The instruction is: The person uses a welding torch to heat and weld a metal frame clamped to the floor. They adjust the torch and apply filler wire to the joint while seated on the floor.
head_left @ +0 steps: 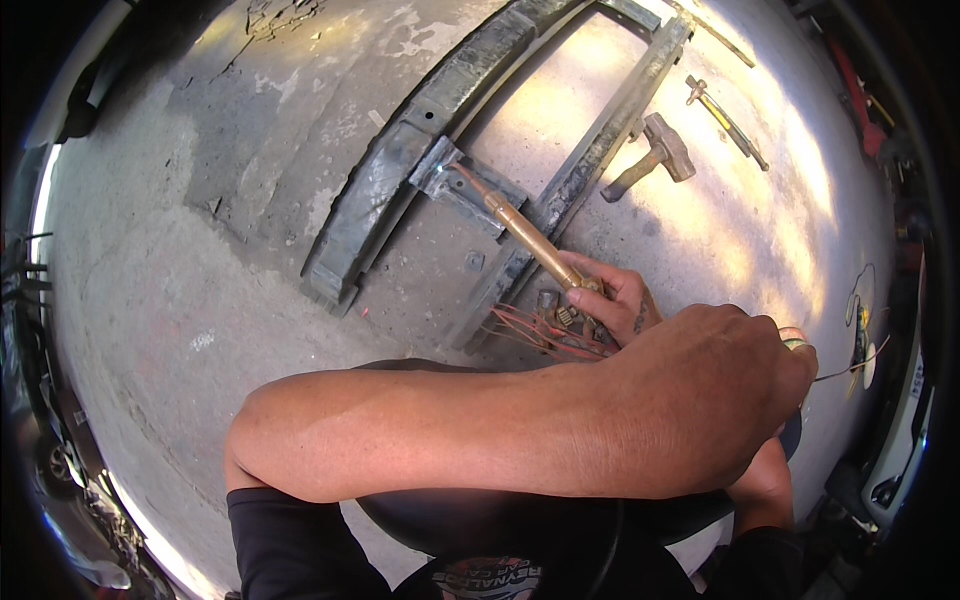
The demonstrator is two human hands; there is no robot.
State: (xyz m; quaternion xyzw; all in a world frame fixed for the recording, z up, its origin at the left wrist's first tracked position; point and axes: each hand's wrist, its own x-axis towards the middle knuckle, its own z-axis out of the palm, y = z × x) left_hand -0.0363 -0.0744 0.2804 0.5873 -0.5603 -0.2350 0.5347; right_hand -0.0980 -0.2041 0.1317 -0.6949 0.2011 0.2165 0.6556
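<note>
My left forearm crosses in front of me from the lower left. At its end, my left hand [765, 375] is closed at the right; a pale greenish edge shows by its fingers, but what it grips is hidden. Under that arm my right hand [622, 300] wraps around a brass-coloured gas torch [535, 238]. The torch slants up and left, its thin tip over a flat metal bracket [485, 195]. This bracket joins a curved dark metal beam [385, 180] and a straight metal rail [590, 165] on the ground. Reddish hoses [520, 325] and brass fittings [565, 315] lie below the torch.
Right of the rail lie a rusty short-handled sledgehammer [650, 160] and a smaller hammer [725, 120] with a yellow and black handle. A thin wire [852, 372] and a pale round object [868, 360] are farther right. Stained concrete floor [180, 290] extends left.
</note>
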